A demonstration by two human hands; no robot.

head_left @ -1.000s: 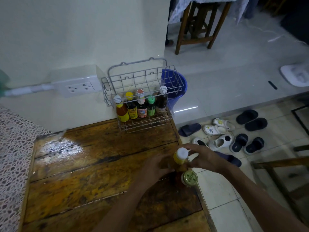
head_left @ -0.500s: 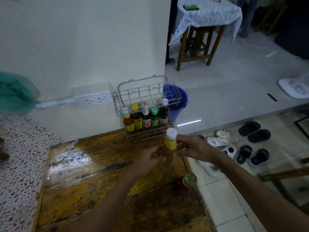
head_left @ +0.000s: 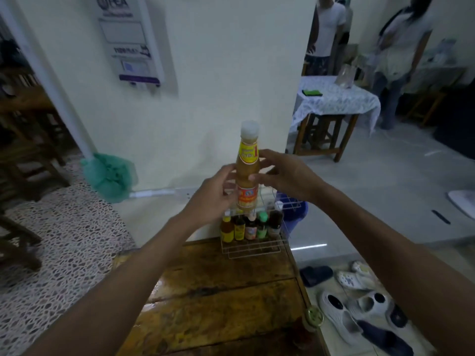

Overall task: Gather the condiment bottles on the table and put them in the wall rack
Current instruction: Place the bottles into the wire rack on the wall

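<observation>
- While both arms reach up from the bottom of the frame, a tall sauce bottle stands upright in the air at the centre of the frame, held between the two hands.
- It has a white cap, a yellow neck label, a red and white lower label and pale orange contents.
- On its left side the left hand wraps the lower body, fingers curled onto the glass.
- From the other side the right hand closes on the middle of the bottle, its thumb pressed on the front and its fingers spread around the far side.
- Just below the bottle's base, a white wire wall rack hangs against the cream wall at the far end of the wooden table.
- Five small condiment bottles stand upright in a row in the rack's lower tier, touching or nearly touching each other; the upper tier is mostly hidden behind the hands.
- At the lower right, a jar with a green and gold lid sits on the table's right edge, well apart from the rack.
- Right of the table, several sandals and clogs lie on the tiled floor.
- Behind the rack, a blue bucket shows partly.
- At the left of the frame a green mesh bundle hangs by the wall.
</observation>
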